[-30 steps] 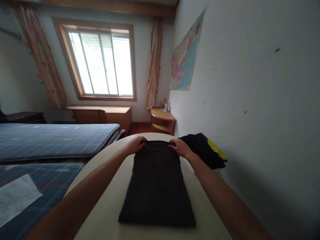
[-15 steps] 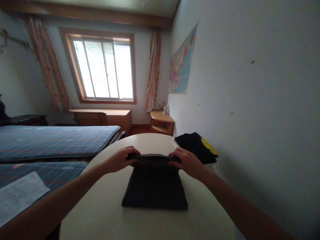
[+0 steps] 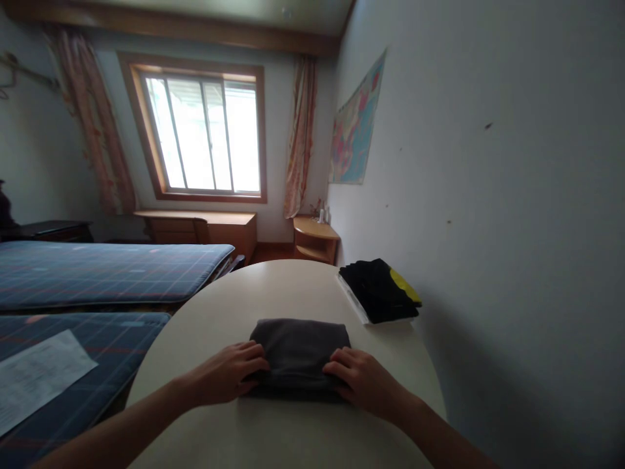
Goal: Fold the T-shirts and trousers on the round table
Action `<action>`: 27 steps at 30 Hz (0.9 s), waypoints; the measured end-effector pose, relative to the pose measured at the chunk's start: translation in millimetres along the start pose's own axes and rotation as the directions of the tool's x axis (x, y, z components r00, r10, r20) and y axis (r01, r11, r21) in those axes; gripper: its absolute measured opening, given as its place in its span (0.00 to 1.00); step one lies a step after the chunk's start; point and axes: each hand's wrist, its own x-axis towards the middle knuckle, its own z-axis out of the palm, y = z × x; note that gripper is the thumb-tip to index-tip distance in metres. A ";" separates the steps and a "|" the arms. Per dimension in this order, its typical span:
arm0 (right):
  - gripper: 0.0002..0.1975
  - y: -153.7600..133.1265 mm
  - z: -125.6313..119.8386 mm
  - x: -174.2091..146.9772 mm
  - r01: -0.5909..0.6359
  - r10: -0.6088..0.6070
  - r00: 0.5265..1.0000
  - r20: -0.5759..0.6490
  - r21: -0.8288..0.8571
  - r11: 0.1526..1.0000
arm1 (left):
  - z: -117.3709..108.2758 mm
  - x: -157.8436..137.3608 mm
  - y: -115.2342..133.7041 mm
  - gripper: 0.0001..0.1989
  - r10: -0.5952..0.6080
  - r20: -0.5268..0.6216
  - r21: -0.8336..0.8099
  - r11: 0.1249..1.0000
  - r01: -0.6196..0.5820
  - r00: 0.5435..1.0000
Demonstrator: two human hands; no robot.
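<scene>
You held the dark cloth (image 3: 299,348) with left hand (image 3: 228,372) and right hand (image 3: 367,380); the printed paper (image 3: 41,378) was illegibly blurred.

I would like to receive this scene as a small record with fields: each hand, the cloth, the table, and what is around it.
Left hand: on the left side of the dark cloth
Right hand: on its right side
Cloth: folded, lying between the hands
Table: pale, with rounded far edge
Table's far right: black-and-yellow stack
Left of table: plaid mattresses; paper on the nearer one
Background: window, wall map
</scene>
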 end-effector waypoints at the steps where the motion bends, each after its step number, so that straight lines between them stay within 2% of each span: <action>1: 0.15 -1.2 1.0 -1.3 0.012 -0.012 1.000 0.014 0.000 1.000 | -1.9 -0.7 2.3 0.15 0.013 0.019 -0.005 1.000 -0.013 1.000; 4: 0.15 -2.1 -3.0 -0.1 0.045 -0.047 0.998 0.045 0.036 0.998 | -10.4 3.6 5.6 0.11 0.018 0.066 -0.046 0.999 -0.015 0.998; 7: 0.11 -1.1 -13.8 13.4 0.012 -0.020 0.995 0.096 0.080 0.997 | -12.7 21.6 0.3 0.11 -0.101 0.029 -0.105 0.989 0.103 0.994; 9: 0.15 -1.0 -20.6 29.6 -0.077 0.069 0.991 0.113 0.068 0.995 | -7.4 39.5 -6.7 0.13 -0.249 -0.058 -0.138 0.961 0.239 0.967; 11: 0.18 -1.8 -23.5 48.5 -0.188 0.184 0.980 0.070 0.063 0.980 | 2.6 57.4 -13.3 0.14 -0.361 -0.152 -0.165 0.927 0.337 0.920; 14: 0.15 -3.9 -16.9 71.1 -0.277 0.286 0.957 -0.049 0.132 0.952 | 21.2 74.5 -16.9 0.19 -0.408 -0.203 -0.159 0.911 0.381 0.890; 16: 0.24 -5.5 -5.4 76.7 -0.288 0.301 0.952 -0.056 0.169 0.943 | 33.3 76.1 -14.8 0.27 -0.424 -0.156 -0.120 0.905 0.409 0.892; 19: 0.36 -7.7 15.5 70.8 -0.324 0.315 0.946 0.077 0.186 0.927 | 47.8 68.1 -9.6 0.33 -0.468 -0.055 -0.068 0.883 0.464 0.882; 21: 0.38 -9.3 26.4 62.9 -0.354 0.330 0.933 0.144 0.198 0.914 | 54.8 61.5 -7.5 0.34 -0.495 -0.016 -0.055 0.868 0.493 0.869; 23: 0.39 -11.1 32.4 56.5 -0.365 0.338 0.928 0.156 0.204 0.908 | 59.8 57.1 -6.5 0.35 -0.515 0.000 -0.048 0.856 0.514 0.857; 27: 0.40 -13.0 30.6 54.8 -0.374 0.340 0.923 0.180 0.210 0.903 | 62.4 56.3 -5.8 0.36 -0.517 0.012 -0.036 0.855 0.517 0.856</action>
